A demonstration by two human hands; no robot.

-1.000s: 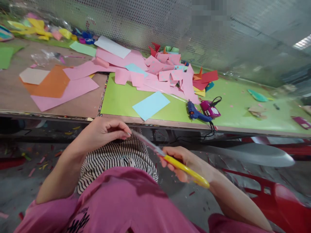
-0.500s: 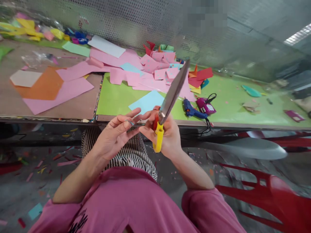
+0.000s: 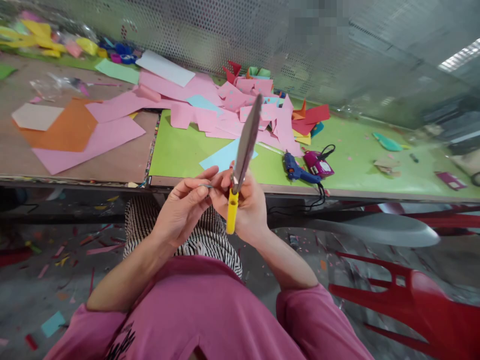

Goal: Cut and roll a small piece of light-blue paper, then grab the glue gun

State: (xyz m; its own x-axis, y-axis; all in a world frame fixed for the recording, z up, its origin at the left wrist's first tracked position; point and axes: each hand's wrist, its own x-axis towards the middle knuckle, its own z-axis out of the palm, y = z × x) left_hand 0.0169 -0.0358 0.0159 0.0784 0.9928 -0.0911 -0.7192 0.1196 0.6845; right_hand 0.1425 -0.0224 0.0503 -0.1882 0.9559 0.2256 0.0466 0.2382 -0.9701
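Observation:
In the head view, my right hand (image 3: 249, 212) is closed round a pair of scissors (image 3: 247, 145) with yellow and red handles, the blades pointing up and away from me. My left hand (image 3: 183, 207) pinches a small, thin bluish piece (image 3: 205, 186), seen almost edge-on, too small to name surely. The fingertips of my right hand meet it from the other side. Both hands are held in front of the table's near edge, above my lap. Just beyond them a light blue sheet of paper (image 3: 225, 154) lies on the green tabletop, partly behind the scissors.
Pink paper pieces (image 3: 195, 90) are heaped at the back of the table. A blue glue gun (image 3: 298, 170) and a purple device (image 3: 318, 163) sit to the right. Orange paper (image 3: 71, 132) lies left. A red chair (image 3: 423, 300) stands at lower right; scraps litter the floor.
My right hand has moved left with the scissors, which now stand more upright. Its fingertips have come up to the small bluish piece in my left hand.

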